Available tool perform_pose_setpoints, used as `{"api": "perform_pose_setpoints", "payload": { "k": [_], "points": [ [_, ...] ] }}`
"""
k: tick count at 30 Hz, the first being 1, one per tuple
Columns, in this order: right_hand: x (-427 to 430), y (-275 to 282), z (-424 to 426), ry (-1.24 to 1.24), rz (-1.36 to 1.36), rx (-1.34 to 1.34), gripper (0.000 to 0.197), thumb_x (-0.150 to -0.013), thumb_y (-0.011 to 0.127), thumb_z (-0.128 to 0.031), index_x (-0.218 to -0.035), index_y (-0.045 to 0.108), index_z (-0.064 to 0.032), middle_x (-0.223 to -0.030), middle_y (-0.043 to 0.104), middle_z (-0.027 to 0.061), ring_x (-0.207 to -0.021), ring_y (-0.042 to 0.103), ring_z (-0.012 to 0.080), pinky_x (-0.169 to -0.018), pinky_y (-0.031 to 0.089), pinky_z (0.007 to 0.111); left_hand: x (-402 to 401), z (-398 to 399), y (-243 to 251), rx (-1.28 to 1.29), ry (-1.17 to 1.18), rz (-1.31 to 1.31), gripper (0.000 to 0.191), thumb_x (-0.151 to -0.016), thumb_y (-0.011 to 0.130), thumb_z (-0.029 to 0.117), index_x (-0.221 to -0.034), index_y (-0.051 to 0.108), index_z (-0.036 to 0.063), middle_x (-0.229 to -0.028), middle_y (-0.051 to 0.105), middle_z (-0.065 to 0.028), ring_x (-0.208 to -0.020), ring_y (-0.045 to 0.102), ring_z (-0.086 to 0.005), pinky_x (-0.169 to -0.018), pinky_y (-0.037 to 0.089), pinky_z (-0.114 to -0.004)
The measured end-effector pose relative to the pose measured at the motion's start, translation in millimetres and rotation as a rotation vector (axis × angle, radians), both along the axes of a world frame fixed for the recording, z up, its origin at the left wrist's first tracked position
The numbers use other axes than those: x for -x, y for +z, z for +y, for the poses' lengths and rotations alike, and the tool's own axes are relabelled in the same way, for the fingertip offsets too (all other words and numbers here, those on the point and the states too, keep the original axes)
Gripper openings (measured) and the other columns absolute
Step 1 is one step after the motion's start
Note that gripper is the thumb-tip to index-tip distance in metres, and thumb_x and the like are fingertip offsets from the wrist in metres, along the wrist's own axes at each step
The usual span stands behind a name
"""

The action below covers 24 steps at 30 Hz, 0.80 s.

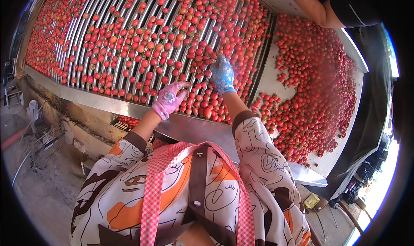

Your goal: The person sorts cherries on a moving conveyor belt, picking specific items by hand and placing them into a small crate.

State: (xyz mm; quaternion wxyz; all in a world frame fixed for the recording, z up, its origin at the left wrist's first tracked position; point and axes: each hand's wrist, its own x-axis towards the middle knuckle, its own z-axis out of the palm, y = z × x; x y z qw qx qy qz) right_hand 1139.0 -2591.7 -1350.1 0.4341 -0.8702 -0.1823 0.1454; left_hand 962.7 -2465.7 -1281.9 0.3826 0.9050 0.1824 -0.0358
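Small red tomatoes lie scattered over a bed of metal rollers, thickest towards its right side. My left hand, in a pink glove with a flower print, is over the rollers near their close edge, its fingers curled towards several tomatoes; whether it grips one cannot be told. Further forward and to the right is my right hand, in a blue flowered glove, reaching down among the tomatoes. Its fingertips are partly hidden, so a hold on a tomato cannot be made out.
A metal tray right of the rollers carries a large heap of tomatoes. Another person's arm extends over the tray's far side. A metal ledge runs before me. Below it at left, a crate holds tomatoes; a fan stands beyond.
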Motion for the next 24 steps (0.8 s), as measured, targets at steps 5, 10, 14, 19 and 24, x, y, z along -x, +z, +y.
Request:
{"api": "perform_pose_setpoints", "payload": {
  "k": [5,10,14,19,24],
  "points": [
    [-16,-10,9,-0.003,-0.026,0.051,0.026,-0.078,0.061,-0.016,-0.102,0.061,-0.0072,-0.099,0.06,0.0171,-0.091,0.06,0.035,-0.08,0.048,0.042,-7,0,8,0.134,0.136,0.019,0.026,-0.086,0.055,0.014,-0.112,0.061,0.0098,-0.109,0.063,-0.0114,-0.099,0.061,-0.0263,-0.087,0.048,-0.034],
    [-3,-9,-2,-0.019,0.172,-0.085,0.017,-0.078,0.064,-0.015,-0.091,0.063,-0.0038,-0.088,0.062,0.0177,-0.081,0.062,0.0319,-0.074,0.049,0.039,-9,-1,0,0.444,0.336,0.011,0.026,-0.09,0.051,0.006,-0.114,0.057,-0.0003,-0.109,0.064,-0.0092,-0.1,0.061,-0.0173,-0.089,0.047,-0.028],
    [20,-1,-15,-0.008,0.17,-0.232,0.015,-0.079,0.063,-0.01,-0.091,0.061,-0.0005,-0.083,0.063,0.0127,-0.076,0.062,0.0224,-0.071,0.049,0.033,-12,-3,-27,1.103,0.559,-0.013,0.032,-0.091,0.053,0.011,-0.122,0.052,0.0053,-0.109,0.063,-0.0074,-0.097,0.062,-0.019,-0.084,0.051,-0.034],
    [67,40,-30,0.096,0.324,-0.376,0.011,-0.08,0.062,-0.004,-0.091,0.06,-0.0016,-0.082,0.061,0.0107,-0.075,0.062,0.0186,-0.068,0.049,0.031,-21,-13,-15,1.781,0.7,-0.019,0.032,-0.095,0.048,0.025,-0.122,0.051,0.0084,-0.109,0.062,-0.0097,-0.094,0.062,-0.0228,-0.078,0.054,-0.042],
    [95,51,-45,0.351,-0.171,-0.262,0.03,-0.075,0.068,-0.004,-0.104,0.06,-0.0051,-0.097,0.059,0.0132,-0.085,0.06,0.0291,-0.072,0.049,0.036,-29,-26,-13,1.897,0.664,-0.076,0.045,-0.093,0.041,0.042,-0.122,0.052,0.0098,-0.113,0.061,-0.0105,-0.097,0.06,-0.0264,-0.084,0.049,-0.043]
  ]
}}
